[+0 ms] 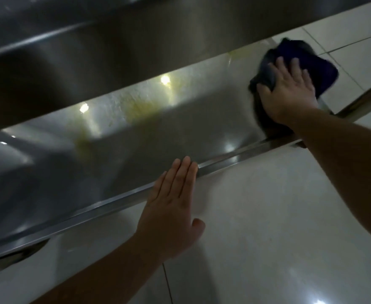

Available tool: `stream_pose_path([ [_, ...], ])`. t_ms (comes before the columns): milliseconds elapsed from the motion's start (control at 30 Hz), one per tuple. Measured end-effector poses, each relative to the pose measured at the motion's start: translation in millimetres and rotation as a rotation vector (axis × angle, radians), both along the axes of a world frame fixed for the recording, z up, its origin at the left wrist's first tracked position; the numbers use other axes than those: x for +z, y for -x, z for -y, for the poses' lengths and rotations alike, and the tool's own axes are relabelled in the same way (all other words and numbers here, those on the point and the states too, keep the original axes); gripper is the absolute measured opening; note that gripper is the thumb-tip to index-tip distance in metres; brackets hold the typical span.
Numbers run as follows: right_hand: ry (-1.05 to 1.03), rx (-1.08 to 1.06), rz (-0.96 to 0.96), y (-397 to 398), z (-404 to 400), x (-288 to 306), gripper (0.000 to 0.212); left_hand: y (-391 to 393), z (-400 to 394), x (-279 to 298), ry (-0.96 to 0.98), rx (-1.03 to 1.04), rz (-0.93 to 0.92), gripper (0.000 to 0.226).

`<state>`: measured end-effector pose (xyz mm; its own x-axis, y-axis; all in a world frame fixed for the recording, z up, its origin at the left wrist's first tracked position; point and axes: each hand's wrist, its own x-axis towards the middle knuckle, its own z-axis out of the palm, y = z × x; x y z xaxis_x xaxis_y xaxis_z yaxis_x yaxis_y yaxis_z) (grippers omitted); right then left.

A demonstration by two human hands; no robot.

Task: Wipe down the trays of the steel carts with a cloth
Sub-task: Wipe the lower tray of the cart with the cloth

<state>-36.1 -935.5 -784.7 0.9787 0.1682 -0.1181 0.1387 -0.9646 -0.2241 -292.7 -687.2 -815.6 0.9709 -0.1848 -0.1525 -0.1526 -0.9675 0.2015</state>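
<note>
We press the soft, limp cloth flat on the slick tray under our right hand's spread fingers, left hand flat, grasping nothing, on the rim.

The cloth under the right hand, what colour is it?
Dark blue cloth, nearly navy, seen in the head view.

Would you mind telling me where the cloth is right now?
The dark blue cloth is at upper right of the head view, pressed under the right hand on the right end of the lower tray.
</note>
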Motion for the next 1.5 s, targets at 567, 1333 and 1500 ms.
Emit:
stream_pose_path([
  [567, -0.092, 0.075, -0.032, 55, -125, -1, 0.065, 43, -125, 27, 0.019, -0.054, 0.03, 0.106],
  [1333, -0.054, 0.006, -0.03, 74, -200, -3, 0.067, 152, -299, 17, -0.188, 0.411, -0.025, 0.125],
  [1500, -0.049, -0.201, -0.085, 96, -252, -7, 0.075, 161, -304, 10, -0.152, 0.468, -0.014, 0.127],
])
